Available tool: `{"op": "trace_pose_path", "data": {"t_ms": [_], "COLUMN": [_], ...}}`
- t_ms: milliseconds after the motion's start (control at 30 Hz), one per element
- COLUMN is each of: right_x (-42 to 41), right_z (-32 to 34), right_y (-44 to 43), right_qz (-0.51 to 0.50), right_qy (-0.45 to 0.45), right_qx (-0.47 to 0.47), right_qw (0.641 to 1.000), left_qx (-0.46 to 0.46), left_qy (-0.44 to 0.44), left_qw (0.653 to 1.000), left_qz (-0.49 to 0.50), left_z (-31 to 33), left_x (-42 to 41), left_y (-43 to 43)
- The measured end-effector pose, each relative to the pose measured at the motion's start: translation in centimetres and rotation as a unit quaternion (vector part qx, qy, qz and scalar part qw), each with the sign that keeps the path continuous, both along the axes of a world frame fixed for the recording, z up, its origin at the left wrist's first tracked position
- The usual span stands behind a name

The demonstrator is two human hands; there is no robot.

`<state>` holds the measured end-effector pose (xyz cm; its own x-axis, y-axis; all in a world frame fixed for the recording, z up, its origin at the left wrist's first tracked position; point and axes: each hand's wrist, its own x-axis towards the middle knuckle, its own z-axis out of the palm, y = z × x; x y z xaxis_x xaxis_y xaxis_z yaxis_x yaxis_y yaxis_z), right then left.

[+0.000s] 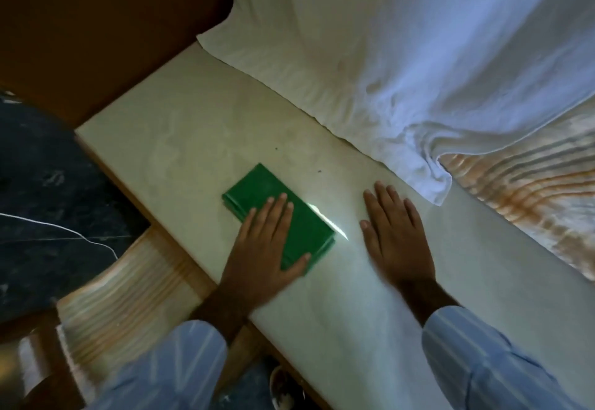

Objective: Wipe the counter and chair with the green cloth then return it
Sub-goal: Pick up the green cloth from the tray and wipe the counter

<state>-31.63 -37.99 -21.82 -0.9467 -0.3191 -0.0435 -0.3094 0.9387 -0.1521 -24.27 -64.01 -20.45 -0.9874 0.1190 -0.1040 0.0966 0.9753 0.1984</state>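
Note:
A folded green cloth [257,189] lies flat on the pale counter [180,139], near its front edge. My left hand [265,248] presses palm-down on the cloth's near half, fingers spread over it. My right hand [396,236] rests flat on the bare counter, a hand's width to the right of the cloth, holding nothing. The wooden chair [128,290] with a ribbed seat stands below the counter's front edge at the lower left.
A white sheet [386,55] hangs down at the back and bunches onto the counter at the right. A striped wooden surface [528,190] shows under it at the right. The dark marble floor [42,203] lies to the left. A brown panel [96,23] fills the upper left.

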Motion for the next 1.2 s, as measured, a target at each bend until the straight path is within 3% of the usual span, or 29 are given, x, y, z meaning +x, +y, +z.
{"op": "trace_pose_path", "data": {"t_ms": [233,333,400,467,667,733,800,867,900,1000,1067,1200], "right_x": [0.1,0.2,0.3,0.2,0.1,0.1,0.1,0.0,0.0,0.0,0.0,0.0], "right_z": [-0.1,0.0,0.1,0.1,-0.1,-0.3,-0.4,-0.5,-0.5,-0.6,-0.6,-0.4], "right_y": [-0.1,0.0,0.0,0.0,-0.1,0.1,0.1,0.1,0.1,0.1,0.0,0.1], "right_qz": [-0.004,-0.003,-0.001,0.000,-0.002,-0.005,-0.003,0.001,0.001,-0.002,-0.003,0.000], "right_qy": [0.004,0.007,0.003,0.007,0.017,0.021,0.023,0.023,0.024,0.019,0.017,0.013], "right_qx": [0.001,0.005,0.003,0.003,0.007,0.004,0.003,0.001,0.000,0.006,0.005,0.005], "right_qw": [1.000,1.000,1.000,1.000,1.000,1.000,1.000,1.000,1.000,1.000,1.000,1.000], "left_qx": [-0.027,-0.014,-0.003,0.013,-0.017,-0.021,-0.021,-0.023,-0.024,-0.057,-0.056,-0.035], "left_qy": [-0.004,-0.001,0.017,0.011,-0.010,-0.014,-0.011,0.021,0.034,-0.012,-0.030,-0.005], "left_qw": [0.973,0.989,0.999,1.000,0.974,0.985,0.999,0.999,0.999,0.987,0.984,0.998], "left_qz": [0.231,0.145,0.049,0.022,0.226,0.171,0.048,-0.030,-0.015,0.148,0.169,-0.054], "left_z": [-0.8,-0.3,-0.2,-0.2,-0.2,0.0,0.0,-0.4,-0.4,0.1,0.6,0.6], "left_x": [-11.2,-11.1,-6.4,-2.5,-12.8,-14.4,-12.9,-11.2,-11.3,-13.8,-14.9,-9.2], "left_y": [-6.7,-1.2,1.2,0.5,-4.0,0.1,3.5,2.1,0.1,-5.5,-4.4,2.1]}}
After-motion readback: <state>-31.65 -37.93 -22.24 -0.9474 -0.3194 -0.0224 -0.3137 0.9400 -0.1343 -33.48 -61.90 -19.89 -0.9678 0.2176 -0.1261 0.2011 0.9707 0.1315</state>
